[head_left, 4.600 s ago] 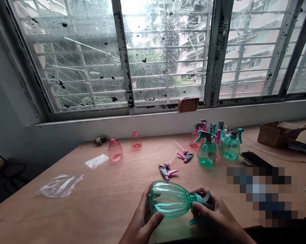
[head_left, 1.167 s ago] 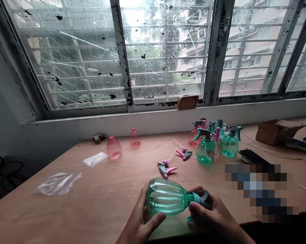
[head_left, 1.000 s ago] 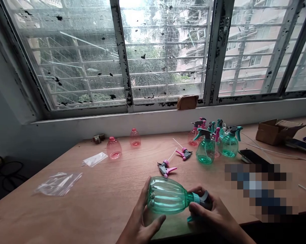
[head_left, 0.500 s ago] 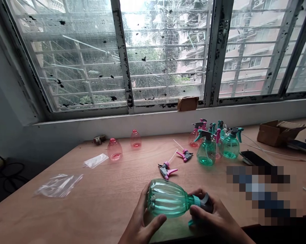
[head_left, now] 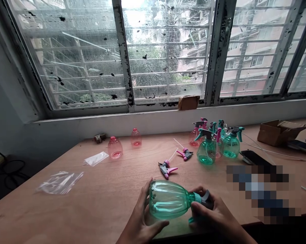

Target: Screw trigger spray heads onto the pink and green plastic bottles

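Note:
A clear green spray bottle [head_left: 169, 200] lies sideways between my hands over the table's front edge, its base to the left. My left hand [head_left: 145, 213] cups the base, with the thumb below and the fingers behind it. My right hand [head_left: 211, 206] is closed round the neck and the dark grey and teal spray head [head_left: 205, 200], thumb on the teal collar. Some of the right fingers are hidden behind the head. Just beyond the bottle lie two loose pink and grey spray heads, a nearer one [head_left: 166, 168] and a farther one [head_left: 185, 154].
Two pink bottles without heads, one nearer [head_left: 115, 148] and one farther [head_left: 136, 137], stand at the back left. Plastic bags [head_left: 61, 183] lie at the left. Several assembled spray bottles [head_left: 206, 150], a phone [head_left: 256, 157] and a cardboard box [head_left: 280, 133] are at the right.
The green bottle has turned slightly about its length and its base sits a touch further right. My left fingers and thumb have shifted on it; my right hand keeps its hold.

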